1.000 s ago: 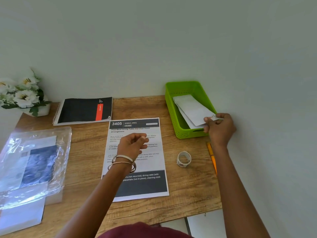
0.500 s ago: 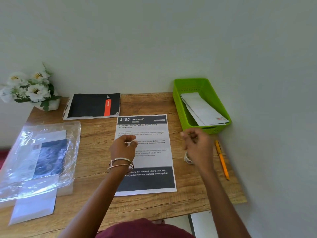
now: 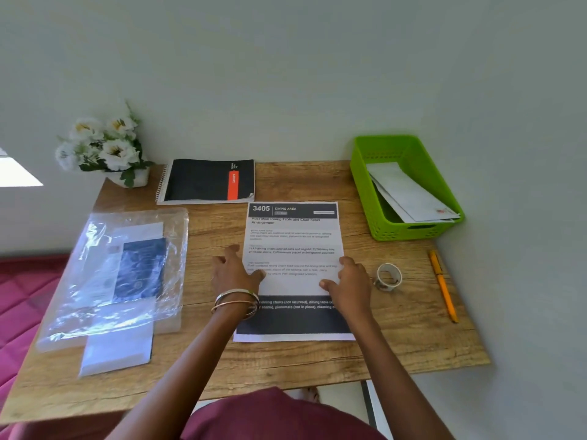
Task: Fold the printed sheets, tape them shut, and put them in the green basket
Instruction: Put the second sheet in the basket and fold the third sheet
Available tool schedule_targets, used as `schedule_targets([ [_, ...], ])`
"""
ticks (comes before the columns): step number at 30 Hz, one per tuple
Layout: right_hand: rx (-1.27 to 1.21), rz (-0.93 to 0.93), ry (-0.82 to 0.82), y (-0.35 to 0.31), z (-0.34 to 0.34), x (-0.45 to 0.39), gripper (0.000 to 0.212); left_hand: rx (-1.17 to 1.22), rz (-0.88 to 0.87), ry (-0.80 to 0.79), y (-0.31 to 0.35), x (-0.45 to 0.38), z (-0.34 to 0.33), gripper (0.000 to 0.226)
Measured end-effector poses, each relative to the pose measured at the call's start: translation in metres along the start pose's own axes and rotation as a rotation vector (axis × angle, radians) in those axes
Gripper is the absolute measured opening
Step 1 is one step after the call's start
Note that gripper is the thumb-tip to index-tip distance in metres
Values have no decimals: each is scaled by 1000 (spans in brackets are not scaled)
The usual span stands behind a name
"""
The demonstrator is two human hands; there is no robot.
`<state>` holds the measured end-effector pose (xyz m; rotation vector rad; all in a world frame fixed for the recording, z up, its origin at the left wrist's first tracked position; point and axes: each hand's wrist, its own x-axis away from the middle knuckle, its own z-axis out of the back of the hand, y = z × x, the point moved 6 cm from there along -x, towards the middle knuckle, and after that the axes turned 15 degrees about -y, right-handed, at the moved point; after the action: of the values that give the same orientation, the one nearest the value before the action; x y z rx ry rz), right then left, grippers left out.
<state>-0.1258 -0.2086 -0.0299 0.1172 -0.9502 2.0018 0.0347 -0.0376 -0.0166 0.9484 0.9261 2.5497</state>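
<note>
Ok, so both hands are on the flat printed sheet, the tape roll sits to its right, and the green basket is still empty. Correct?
Not quite: the green basket is not empty. The head view shows folded sheets already lying in it. The rest holds: the left hand and right hand are on the flat printed sheet, and the tape roll sits to its right.

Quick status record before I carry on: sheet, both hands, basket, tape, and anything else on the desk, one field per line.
printed sheet: flat and unfolded on the wooden desk
left hand: fingers spread, resting on the sheet's left edge
right hand: resting on the sheet's right edge
green basket: far right corner, holds folded sheets
tape roll: on the desk right of the sheet, untouched
orange pen: near the right edge
other: spiral notebook, plastic sleeve, white flowers
</note>
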Motion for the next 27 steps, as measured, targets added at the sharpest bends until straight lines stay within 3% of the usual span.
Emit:
schedule_targets([
  [6,-100,68,-19,-6,-3,8,53,402,118,-82,-18,-8,11,51],
  [10,-146,101,-22,-5,-5,14,50,609,158,-146,-27,-17,12,26],
  [12,-166,107,-16,-4,-5,15,49,611,146,-161,-27,-18,13,8],
  [18,-207,104,-21,-2,-5,15,48,468,32,-180,-18,-19,13,9],
  [22,-222,108,-28,0,-6,14,49,349,-80,-110,-8,-24,22,5],
  [27,-315,115,-29,1,-2,13,42,452,-145,-202,-9,-31,27,7],
])
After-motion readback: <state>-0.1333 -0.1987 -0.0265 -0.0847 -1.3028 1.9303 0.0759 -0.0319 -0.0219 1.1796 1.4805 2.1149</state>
